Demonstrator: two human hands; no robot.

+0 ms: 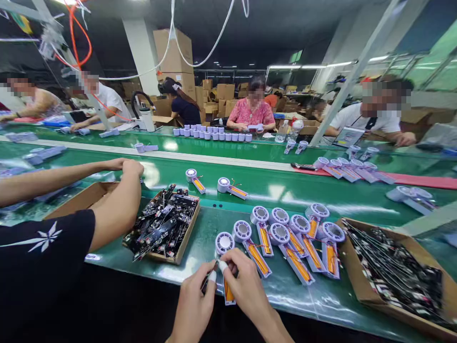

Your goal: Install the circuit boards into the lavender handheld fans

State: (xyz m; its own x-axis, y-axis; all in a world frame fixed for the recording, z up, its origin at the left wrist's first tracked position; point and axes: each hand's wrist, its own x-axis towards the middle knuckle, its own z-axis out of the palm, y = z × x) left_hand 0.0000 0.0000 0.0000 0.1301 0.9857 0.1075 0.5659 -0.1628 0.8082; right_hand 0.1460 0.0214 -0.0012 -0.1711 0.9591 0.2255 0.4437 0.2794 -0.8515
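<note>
At the bench's near edge, my left hand point(195, 300) and my right hand point(248, 286) meet over the handle of a lilac handheld fan point(224, 243). Its round grille faces up, and an orange strip shows in the open handle below my fingers. White covers wrap some fingertips. The left fingers are pinched around a small dark part point(204, 286), mostly hidden. My right thumb and fingers also close together at the fan's neck; what they grip is too small to make out. Several similar open fans point(280, 233) lie just right of my hands.
A box of black circuit boards point(187, 238) stands left, a carton of wired boards point(357, 281) right. Beside me a co-worker's arms point(117, 200) reach over another carton point(67, 202). Two fans lie on the green belt point(171, 171); several people work across it.
</note>
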